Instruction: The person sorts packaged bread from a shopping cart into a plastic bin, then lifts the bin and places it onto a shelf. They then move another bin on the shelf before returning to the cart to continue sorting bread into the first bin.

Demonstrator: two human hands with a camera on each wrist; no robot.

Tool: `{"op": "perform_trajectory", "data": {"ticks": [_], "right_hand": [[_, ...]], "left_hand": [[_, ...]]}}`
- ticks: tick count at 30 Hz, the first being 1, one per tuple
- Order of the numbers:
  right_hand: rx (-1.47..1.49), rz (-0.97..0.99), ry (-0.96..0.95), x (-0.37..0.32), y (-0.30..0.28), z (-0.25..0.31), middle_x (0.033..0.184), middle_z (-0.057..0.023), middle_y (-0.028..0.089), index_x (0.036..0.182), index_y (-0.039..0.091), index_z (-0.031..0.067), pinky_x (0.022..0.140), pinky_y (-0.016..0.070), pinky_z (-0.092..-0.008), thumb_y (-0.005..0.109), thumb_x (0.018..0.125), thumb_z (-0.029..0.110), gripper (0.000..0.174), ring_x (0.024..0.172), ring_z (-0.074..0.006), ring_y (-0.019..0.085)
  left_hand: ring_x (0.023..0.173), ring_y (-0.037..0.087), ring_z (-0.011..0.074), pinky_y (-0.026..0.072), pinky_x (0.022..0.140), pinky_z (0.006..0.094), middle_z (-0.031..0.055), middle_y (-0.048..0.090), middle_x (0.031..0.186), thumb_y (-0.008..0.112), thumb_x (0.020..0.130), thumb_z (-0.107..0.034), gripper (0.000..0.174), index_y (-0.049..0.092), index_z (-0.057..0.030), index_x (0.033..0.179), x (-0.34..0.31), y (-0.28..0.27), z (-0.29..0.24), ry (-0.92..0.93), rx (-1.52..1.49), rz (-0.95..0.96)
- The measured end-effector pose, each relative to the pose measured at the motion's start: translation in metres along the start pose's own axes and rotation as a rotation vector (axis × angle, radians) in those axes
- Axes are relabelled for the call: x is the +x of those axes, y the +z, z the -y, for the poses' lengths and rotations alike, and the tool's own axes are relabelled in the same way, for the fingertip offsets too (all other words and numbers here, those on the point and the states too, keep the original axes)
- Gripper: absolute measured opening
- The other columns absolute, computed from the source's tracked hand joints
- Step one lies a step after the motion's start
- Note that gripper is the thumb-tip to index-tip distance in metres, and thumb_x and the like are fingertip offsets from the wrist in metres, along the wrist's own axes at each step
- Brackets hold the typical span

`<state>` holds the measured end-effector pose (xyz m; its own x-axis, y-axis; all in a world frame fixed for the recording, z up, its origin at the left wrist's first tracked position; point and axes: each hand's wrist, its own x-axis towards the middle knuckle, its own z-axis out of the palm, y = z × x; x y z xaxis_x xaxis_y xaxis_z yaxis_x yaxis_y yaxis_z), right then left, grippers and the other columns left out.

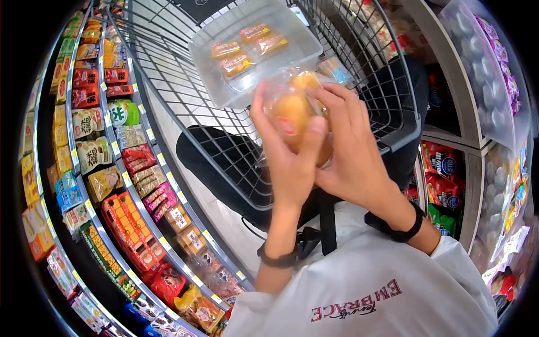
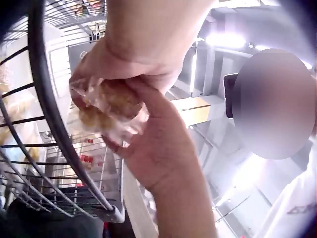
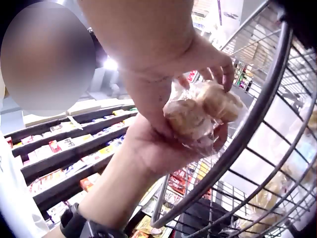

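Both hands hold a clear plastic bag of golden, rounded buns [image 1: 292,112] over the near end of a shopping cart. My left hand [image 1: 285,160] grips it from the left side, thumb across the front. On the other side my right hand [image 1: 356,149] curls its fingers over the bag's upper right. Two buns show through the crinkled film in the right wrist view [image 3: 190,119]. Just beyond the hands, a translucent plastic bin [image 1: 208,78] sits in the cart and bears several wrapped small cakes [image 1: 233,64].
The wire shopping cart [image 1: 416,121] surrounds the bin, with its near rim close to the forearms. Another wrapped package [image 1: 335,70] lies right of the bin. Snack shelves [image 1: 140,121] line the left; a wooden display rack [image 1: 474,168] with bagged goods stands at right.
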<state>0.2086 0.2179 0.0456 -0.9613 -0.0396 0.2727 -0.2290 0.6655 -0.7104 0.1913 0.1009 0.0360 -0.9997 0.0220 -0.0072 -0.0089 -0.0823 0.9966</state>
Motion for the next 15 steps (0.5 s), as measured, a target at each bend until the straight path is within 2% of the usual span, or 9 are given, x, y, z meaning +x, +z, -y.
{"op": "perform_trajectory", "data": {"ticks": [1, 2, 3, 4, 5, 7, 9, 14, 15], "right_hand": [[0.008, 0.002, -0.004, 0.004, -0.006, 0.002, 0.133, -0.0227, 0.044, 0.134, 0.047, 0.0035, 0.105, 0.0394, -0.0472, 0.086, 0.060, 0.022, 0.086, 0.123, -0.0425, 0.044], [0.034, 0.074, -0.015, 0.008, -0.017, 0.003, 0.133, -0.0201, 0.046, 0.137, 0.047, 0.0032, 0.105, 0.0388, -0.0450, 0.086, 0.059, 0.021, 0.089, 0.126, -0.0365, 0.045], [0.059, 0.147, -0.023, 0.008, -0.025, 0.001, 0.134, -0.0176, 0.048, 0.140, 0.047, 0.0029, 0.106, 0.0381, -0.0429, 0.086, 0.059, 0.020, 0.091, 0.128, -0.0305, 0.046], [0.066, 0.153, -0.021, 0.006, -0.028, -0.006, 0.134, -0.0176, 0.048, 0.140, 0.047, 0.0029, 0.106, 0.0381, -0.0429, 0.086, 0.059, 0.020, 0.091, 0.128, -0.0305, 0.046], [0.220, 0.169, -0.007, 0.006, -0.029, -0.016, 0.134, -0.0164, 0.049, 0.139, 0.049, 0.0028, 0.105, 0.0386, -0.0417, 0.085, 0.062, 0.021, 0.087, 0.127, -0.0289, 0.047], [0.468, 0.161, 0.072, 0.005, -0.022, -0.031, 0.135, -0.0122, 0.050, 0.135, 0.055, 0.0030, 0.102, 0.0401, -0.0368, 0.080, 0.070, 0.021, 0.072, 0.126, -0.0233, 0.049], [0.509, 0.151, 0.071, 0.000, -0.013, -0.041, 0.135, -0.0119, 0.049, 0.135, 0.055, 0.0029, 0.102, 0.0402, -0.0357, 0.078, 0.071, 0.019, 0.070, 0.126, -0.0225, 0.048], [0.576, 0.125, 0.065, -0.005, -0.003, -0.046, 0.135, -0.0119, 0.048, 0.135, 0.057, 0.0020, 0.101, 0.0398, -0.0332, 0.076, 0.073, 0.015, 0.066, 0.127, -0.0207, 0.047], [0.590, 0.096, 0.060, -0.005, -0.001, -0.046, 0.134, -0.0114, 0.051, 0.133, 0.059, 0.0053, 0.099, 0.0426, -0.0343, 0.077, 0.071, 0.014, 0.065, 0.125, -0.0227, 0.050]], "left_hand": [[0.132, 0.046, 0.0279, 0.0395, 0.109, 0.0386, 0.0174, 0.039, 0.144, 0.065, 0.095, -0.035, 0.080, 0.018, -0.0075, 0.154, 0.000, -0.002, 0.008, -0.070, -0.171, -0.003], [0.132, 0.046, 0.0279, 0.0395, 0.109, 0.0386, 0.0174, 0.039, 0.144, 0.065, 0.095, -0.035, 0.080, 0.018, -0.0075, 0.154, 0.001, -0.003, 0.008, -0.069, -0.166, -0.005], [0.132, 0.046, 0.0277, 0.0393, 0.110, 0.0394, 0.0169, 0.038, 0.145, 0.064, 0.096, -0.036, 0.078, 0.019, -0.0088, 0.155, 0.001, -0.005, 0.008, -0.152, -0.352, -0.007], [0.133, 0.045, 0.0276, 0.0392, 0.110, 0.0402, 0.0163, 0.038, 0.146, 0.062, 0.097, -0.037, 0.077, 0.019, -0.0102, 0.155, -0.001, -0.007, 0.007, -0.236, -0.537, -0.014], [0.134, 0.046, 0.0301, 0.0414, 0.111, 0.0436, 0.0151, 0.042, 0.148, 0.041, 0.105, -0.047, 0.062, 0.024, -0.0130, 0.155, -0.001, -0.011, 0.013, -0.203, -0.418, 0.004], [0.135, 0.046, 0.0298, 0.0411, 0.111, 0.0443, 0.0155, 0.042, 0.148, 0.036, 0.106, -0.049, 0.063, 0.024, -0.0119, 0.155, 0.001, -0.015, 0.012, -0.229, -0.482, 0.003], [0.136, 0.046, 0.0289, 0.0397, 0.112, 0.0461, 0.0167, 0.044, 0.148, 0.028, 0.106, -0.052, 0.066, 0.024, -0.0093, 0.156, 0.000, -0.013, 0.010, -0.275, -0.541, -0.024], [0.135, 0.047, 0.0289, 0.0392, 0.112, 0.0458, 0.0165, 0.045, 0.148, 0.029, 0.106, -0.052, 0.066, 0.023, -0.0093, 0.156, 0.001, -0.020, 0.012, -0.283, -0.540, 0.006], [0.135, 0.047, 0.0288, 0.0392, 0.112, 0.0457, 0.0166, 0.045, 0.148, 0.029, 0.106, -0.052, 0.066, 0.023, -0.0092, 0.156, 0.001, -0.021, 0.013, -0.282, -0.533, 0.001]]}}
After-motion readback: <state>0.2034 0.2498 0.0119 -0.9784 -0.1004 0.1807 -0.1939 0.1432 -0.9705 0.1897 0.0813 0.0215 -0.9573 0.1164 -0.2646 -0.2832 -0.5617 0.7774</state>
